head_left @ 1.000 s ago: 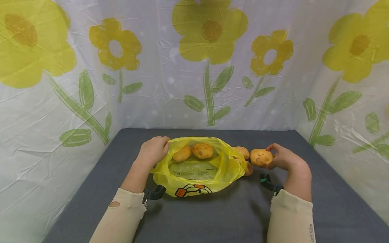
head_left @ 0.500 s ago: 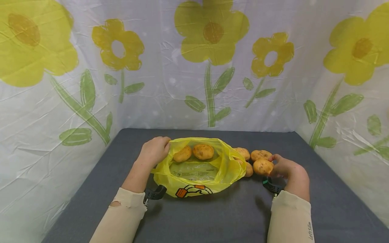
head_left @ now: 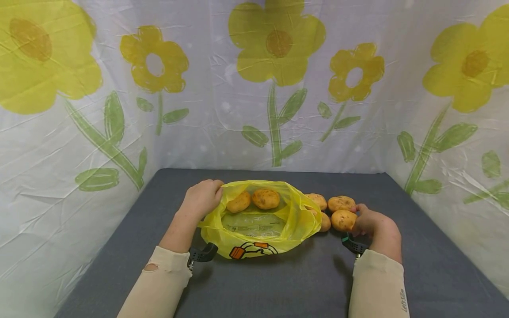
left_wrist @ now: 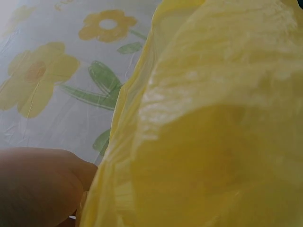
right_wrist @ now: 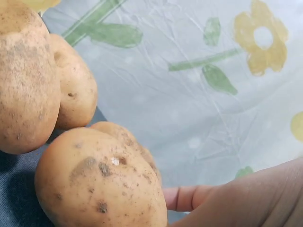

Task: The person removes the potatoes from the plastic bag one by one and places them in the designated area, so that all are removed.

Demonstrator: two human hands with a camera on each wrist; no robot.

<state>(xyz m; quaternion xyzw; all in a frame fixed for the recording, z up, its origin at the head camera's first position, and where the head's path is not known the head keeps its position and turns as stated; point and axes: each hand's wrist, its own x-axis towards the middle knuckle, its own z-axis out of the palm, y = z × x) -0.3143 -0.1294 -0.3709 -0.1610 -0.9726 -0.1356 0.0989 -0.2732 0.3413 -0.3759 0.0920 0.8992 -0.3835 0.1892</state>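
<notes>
A yellow plastic bag (head_left: 254, 240) stands with its mouth open; two potatoes, one on the left (head_left: 239, 202) and one on the right (head_left: 266, 199), show inside. My left hand (head_left: 203, 197) pinches the bag's left rim, its fingertips mostly hidden. In the left wrist view the bag's side (left_wrist: 203, 142) fills most of the picture. My right hand (head_left: 373, 224) holds a potato (head_left: 343, 220) from its right side, low over the table. Just behind that lies another potato (head_left: 340, 202). In the right wrist view a finger (right_wrist: 189, 196) shows behind the held potato (right_wrist: 102, 184).
Two more potatoes, one farther back (head_left: 318, 199) and one nearer (head_left: 325, 222), sit against the bag's right side, partly covered by it. Everything is on a dark grey table (head_left: 302, 282). A white flowered cloth (head_left: 199, 145) encloses the back and both sides.
My right hand has moved down and toward me with its potato, so the potato behind it shows. Lately it shifted slightly left. The left hand and bag have hardly moved.
</notes>
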